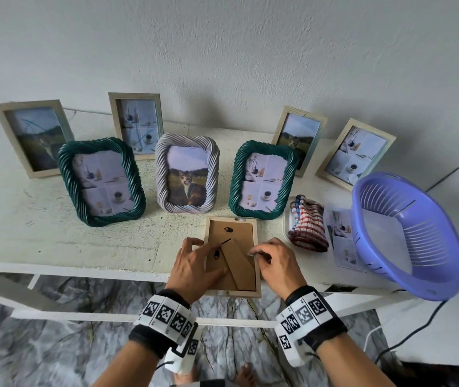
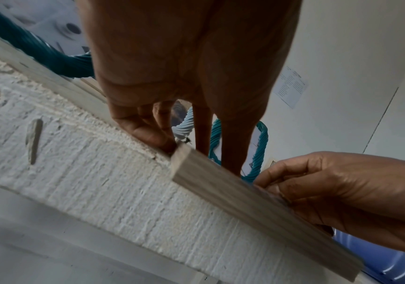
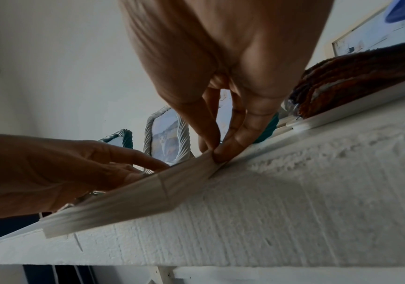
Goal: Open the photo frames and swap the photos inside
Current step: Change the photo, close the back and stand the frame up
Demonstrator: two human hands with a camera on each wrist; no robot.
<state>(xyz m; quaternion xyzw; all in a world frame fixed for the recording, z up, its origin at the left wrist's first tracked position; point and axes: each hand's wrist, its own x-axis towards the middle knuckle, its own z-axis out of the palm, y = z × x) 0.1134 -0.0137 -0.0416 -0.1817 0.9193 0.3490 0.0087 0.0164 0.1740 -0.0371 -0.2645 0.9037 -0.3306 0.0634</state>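
Hands work apart: left spread flat steadying the face-down pale wooden frame, right pinching its edge tab, best turned gently.

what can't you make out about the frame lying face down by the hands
- Photo inside the face-down frame: hidden in every view, front against the table.
- Right-edge clip: head view, covered by right hand fingertips.
- Left hand covers part of the backing board.
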